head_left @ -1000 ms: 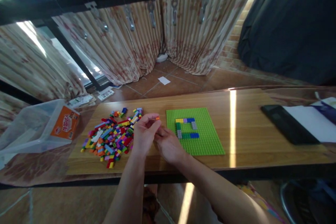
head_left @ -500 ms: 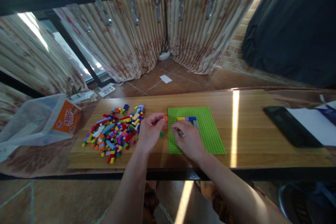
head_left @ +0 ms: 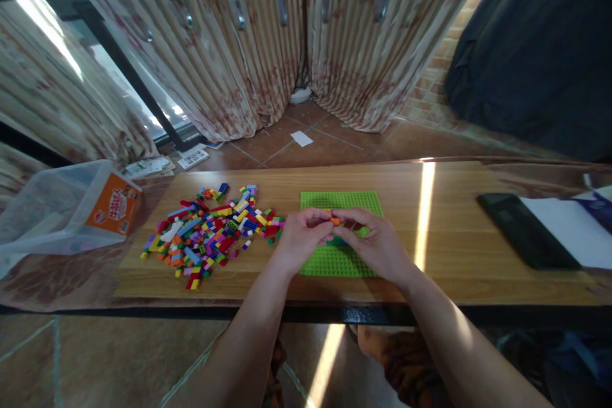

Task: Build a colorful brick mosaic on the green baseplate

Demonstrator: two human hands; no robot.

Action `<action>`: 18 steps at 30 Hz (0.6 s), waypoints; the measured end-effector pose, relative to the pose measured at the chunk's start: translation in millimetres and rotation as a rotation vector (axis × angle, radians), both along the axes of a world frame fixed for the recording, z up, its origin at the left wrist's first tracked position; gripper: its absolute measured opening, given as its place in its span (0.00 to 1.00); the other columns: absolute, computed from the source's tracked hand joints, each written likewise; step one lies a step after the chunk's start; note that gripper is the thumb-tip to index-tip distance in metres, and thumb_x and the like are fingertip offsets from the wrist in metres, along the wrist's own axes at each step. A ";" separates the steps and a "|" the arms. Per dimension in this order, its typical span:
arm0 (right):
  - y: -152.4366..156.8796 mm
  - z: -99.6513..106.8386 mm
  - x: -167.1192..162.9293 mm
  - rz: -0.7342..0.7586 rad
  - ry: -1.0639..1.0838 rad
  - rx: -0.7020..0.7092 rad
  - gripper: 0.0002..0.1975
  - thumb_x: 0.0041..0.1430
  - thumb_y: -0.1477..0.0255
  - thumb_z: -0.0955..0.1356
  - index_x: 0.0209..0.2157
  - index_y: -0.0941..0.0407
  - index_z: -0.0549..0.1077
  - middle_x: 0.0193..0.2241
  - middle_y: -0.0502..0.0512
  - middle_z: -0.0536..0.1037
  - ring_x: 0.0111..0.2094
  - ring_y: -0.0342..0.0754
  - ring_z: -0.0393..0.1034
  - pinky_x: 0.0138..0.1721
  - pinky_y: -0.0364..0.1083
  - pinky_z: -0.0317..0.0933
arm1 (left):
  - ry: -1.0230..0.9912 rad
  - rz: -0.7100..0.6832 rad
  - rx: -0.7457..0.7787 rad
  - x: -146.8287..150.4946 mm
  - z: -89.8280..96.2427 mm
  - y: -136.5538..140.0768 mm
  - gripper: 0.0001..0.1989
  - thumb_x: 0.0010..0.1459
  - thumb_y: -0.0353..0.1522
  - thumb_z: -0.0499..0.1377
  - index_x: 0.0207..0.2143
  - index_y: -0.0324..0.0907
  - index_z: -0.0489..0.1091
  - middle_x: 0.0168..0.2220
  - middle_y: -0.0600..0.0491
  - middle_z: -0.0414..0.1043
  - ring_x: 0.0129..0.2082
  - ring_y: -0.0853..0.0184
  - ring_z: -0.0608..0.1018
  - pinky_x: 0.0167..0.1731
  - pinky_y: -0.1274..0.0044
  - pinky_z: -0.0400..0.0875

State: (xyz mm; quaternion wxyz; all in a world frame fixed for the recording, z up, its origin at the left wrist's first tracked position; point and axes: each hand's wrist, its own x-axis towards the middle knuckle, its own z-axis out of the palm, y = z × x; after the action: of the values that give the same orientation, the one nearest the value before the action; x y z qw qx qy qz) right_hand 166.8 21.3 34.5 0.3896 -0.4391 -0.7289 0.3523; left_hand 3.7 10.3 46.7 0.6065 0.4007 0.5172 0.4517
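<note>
A clear plastic tub (head_left: pixel 62 188) sits at far left, its orange label (head_left: pixel 116 205) bearing large pale Chinese characters too blurred to read with certainty. Beside it on the floor, a white card (head_left: pixel 193 157) carries dark print, also illegible. A loose heap of multicolored toy bricks (head_left: pixel 210 233) spreads over the left part of a wood-grain surface (head_left: pixel 452 236), trailing toward the person's left hand (head_left: pixel 303 236). That hand pinches a small orange brick (head_left: pixel 335 221) between thumb and fingers, above a green studded baseplate (head_left: pixel 325 264). The right hand (head_left: pixel 375 242) meets it from the other side, thumb and forefinger closed on the same piece. Between and beneath the hands, bricks on the baseplate show only in part. A strip of sunlight crosses the surface; at right, a flat black panel (head_left: pixel 528 229) lies beside white paper (head_left: pixel 568 229).
</note>
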 end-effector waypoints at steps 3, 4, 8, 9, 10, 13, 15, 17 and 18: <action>1.3 0.0 8.3 -0.026 0.005 -0.027 0.10 0.59 0.65 0.69 0.41 0.53 0.78 0.36 0.52 0.80 0.36 0.45 0.73 0.41 0.47 0.67 | 0.027 -0.016 -0.017 8.7 -2.4 1.7 0.05 0.51 0.28 0.63 0.33 0.37 0.73 0.25 0.55 0.75 0.22 0.75 0.74 0.23 0.84 0.65; 1.9 -0.3 11.1 -0.037 -0.007 -0.037 0.09 0.59 0.65 0.69 0.40 0.53 0.78 0.36 0.52 0.81 0.36 0.46 0.74 0.41 0.48 0.67 | 0.042 -0.025 -0.024 11.2 -2.8 2.2 0.05 0.52 0.28 0.63 0.33 0.37 0.73 0.25 0.55 0.75 0.22 0.75 0.74 0.23 0.84 0.66; 5.7 -2.7 23.8 -0.102 -0.102 -0.072 0.09 0.58 0.66 0.69 0.38 0.53 0.79 0.35 0.52 0.82 0.37 0.47 0.75 0.41 0.48 0.67 | 0.165 -0.025 0.019 15.4 -5.2 4.5 0.03 0.55 0.26 0.59 0.34 0.37 0.72 0.27 0.54 0.76 0.21 0.76 0.73 0.23 0.83 0.67; 6.8 -3.5 27.1 -0.116 -0.129 -0.082 0.09 0.58 0.66 0.68 0.38 0.53 0.79 0.35 0.52 0.82 0.37 0.48 0.76 0.41 0.48 0.67 | 0.205 -0.016 0.046 15.0 -6.7 5.4 0.04 0.56 0.25 0.59 0.34 0.37 0.72 0.28 0.53 0.76 0.21 0.76 0.73 0.24 0.83 0.68; 7.7 -4.3 30.2 -0.122 -0.154 -0.092 0.09 0.58 0.66 0.68 0.38 0.53 0.79 0.35 0.52 0.82 0.37 0.48 0.76 0.41 0.48 0.67 | 0.244 -0.010 0.072 14.3 -8.6 6.4 0.04 0.56 0.25 0.58 0.35 0.36 0.72 0.29 0.52 0.77 0.21 0.76 0.73 0.24 0.83 0.68; 9.2 -6.9 36.9 -0.096 -0.209 -0.108 0.09 0.59 0.67 0.68 0.37 0.53 0.79 0.36 0.52 0.82 0.38 0.48 0.75 0.43 0.49 0.66 | 0.338 -0.037 0.126 12.1 -16.2 9.2 0.07 0.57 0.26 0.57 0.37 0.37 0.73 0.32 0.50 0.78 0.23 0.73 0.75 0.25 0.80 0.71; 9.2 -8.7 38.7 -0.053 -0.236 -0.098 0.09 0.59 0.67 0.67 0.37 0.52 0.79 0.37 0.52 0.81 0.39 0.48 0.75 0.44 0.49 0.65 | 0.394 -0.081 0.162 11.9 -21.1 10.5 0.07 0.57 0.26 0.56 0.38 0.37 0.73 0.34 0.49 0.79 0.26 0.71 0.77 0.28 0.78 0.73; 9.0 -10.5 39.0 -0.018 -0.262 -0.086 0.08 0.60 0.67 0.67 0.37 0.51 0.80 0.37 0.51 0.80 0.39 0.48 0.74 0.44 0.49 0.64 | 0.453 -0.126 0.203 12.9 -24.6 11.0 0.07 0.58 0.27 0.57 0.38 0.38 0.74 0.36 0.48 0.79 0.30 0.69 0.79 0.33 0.76 0.75; 8.9 -11.2 38.9 -0.009 -0.276 -0.082 0.08 0.60 0.67 0.68 0.37 0.51 0.80 0.37 0.51 0.80 0.39 0.47 0.74 0.44 0.49 0.64 | 0.479 -0.145 0.219 13.6 -25.6 11.0 0.07 0.58 0.27 0.56 0.38 0.38 0.74 0.37 0.48 0.80 0.32 0.68 0.79 0.36 0.75 0.76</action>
State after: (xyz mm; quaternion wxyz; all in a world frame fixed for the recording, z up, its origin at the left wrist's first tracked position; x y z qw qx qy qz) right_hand 205.7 30.2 23.3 0.2691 -0.5023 -0.7585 0.3163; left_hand 17.3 21.4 21.0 0.4505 0.5954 0.5640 0.3527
